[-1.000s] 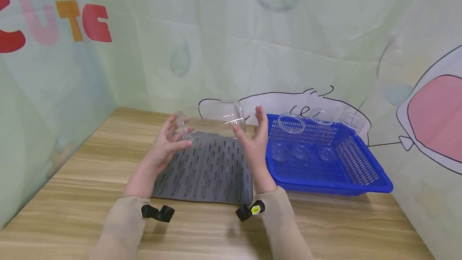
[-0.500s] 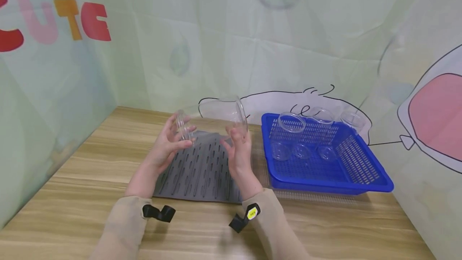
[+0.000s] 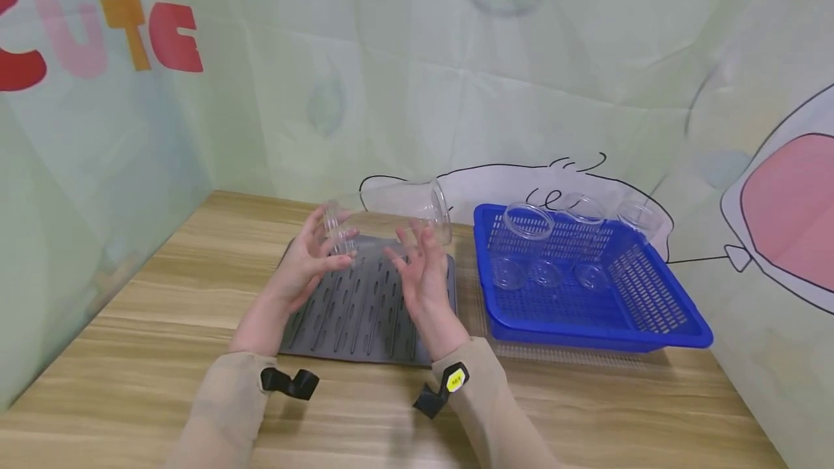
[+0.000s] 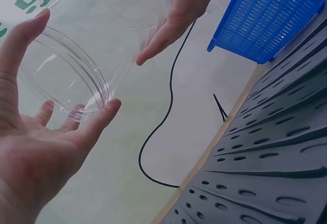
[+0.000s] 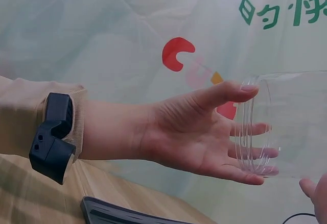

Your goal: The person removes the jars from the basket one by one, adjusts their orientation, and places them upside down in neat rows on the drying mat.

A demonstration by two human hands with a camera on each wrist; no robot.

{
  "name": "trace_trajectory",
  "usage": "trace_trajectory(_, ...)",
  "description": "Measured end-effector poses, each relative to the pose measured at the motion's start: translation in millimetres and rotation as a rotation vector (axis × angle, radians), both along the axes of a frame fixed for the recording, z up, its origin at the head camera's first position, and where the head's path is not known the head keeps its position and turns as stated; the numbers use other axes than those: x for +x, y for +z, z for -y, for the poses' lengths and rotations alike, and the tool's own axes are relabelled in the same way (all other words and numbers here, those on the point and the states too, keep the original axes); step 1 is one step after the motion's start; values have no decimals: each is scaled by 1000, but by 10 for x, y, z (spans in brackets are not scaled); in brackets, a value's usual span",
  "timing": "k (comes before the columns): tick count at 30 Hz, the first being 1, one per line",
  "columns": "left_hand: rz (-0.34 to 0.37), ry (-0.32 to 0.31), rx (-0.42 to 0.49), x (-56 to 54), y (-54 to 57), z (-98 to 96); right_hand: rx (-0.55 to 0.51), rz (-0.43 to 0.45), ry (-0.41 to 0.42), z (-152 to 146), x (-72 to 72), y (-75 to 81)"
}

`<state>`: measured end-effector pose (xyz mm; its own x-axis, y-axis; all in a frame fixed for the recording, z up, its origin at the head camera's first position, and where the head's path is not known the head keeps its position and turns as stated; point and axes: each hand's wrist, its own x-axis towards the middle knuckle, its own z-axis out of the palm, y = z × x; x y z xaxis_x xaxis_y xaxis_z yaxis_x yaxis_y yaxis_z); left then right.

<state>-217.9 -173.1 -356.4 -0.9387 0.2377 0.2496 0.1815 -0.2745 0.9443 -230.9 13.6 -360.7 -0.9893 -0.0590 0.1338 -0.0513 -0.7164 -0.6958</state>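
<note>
A large clear jar (image 3: 391, 208) lies sideways in the air above a grey slotted mat (image 3: 368, 317), its ridged end toward the left. My left hand (image 3: 301, 260) grips that ridged end, thumb on the near side and fingers around the far side; the left wrist view shows the ridges (image 4: 76, 76) between thumb and fingers. Under the jar's body, toward its right end, my right hand (image 3: 426, 277) has its fingers spread and mostly straight, fingertips overlapping the clear wall. In the right wrist view only a small part of the right hand (image 5: 318, 196) shows at the edge.
To the right of the mat stands a blue plastic basket (image 3: 593, 337) with perforated walls. Inside it are three clear containers, including one with a round rim (image 3: 529, 221) above the basket edge. A printed cloth (image 3: 404, 107) hangs behind the wooden table (image 3: 163, 295).
My right hand has come left from beside the jar's right end to under its body. The left hand keeps its grip, and the jar has shifted slightly right.
</note>
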Motion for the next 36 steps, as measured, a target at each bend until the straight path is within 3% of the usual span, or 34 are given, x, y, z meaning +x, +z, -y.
trace_trajectory(6,1,1,-6,-4,3,28,14,4,-3,10,-20,28)
trace_trajectory(14,-6,49,18,-13,14,155,-11,-17,-3,48,-52,108)
trace_trajectory(23,6,181,15,-38,-95,416,57,-29,-65,126,-185,113)
trace_trajectory(30,122,309,39,-85,-238,603,197,-76,-101,228,-315,40)
trace_trajectory(36,252,326,93,-92,-389,725,374,-124,-117,312,-372,-41)
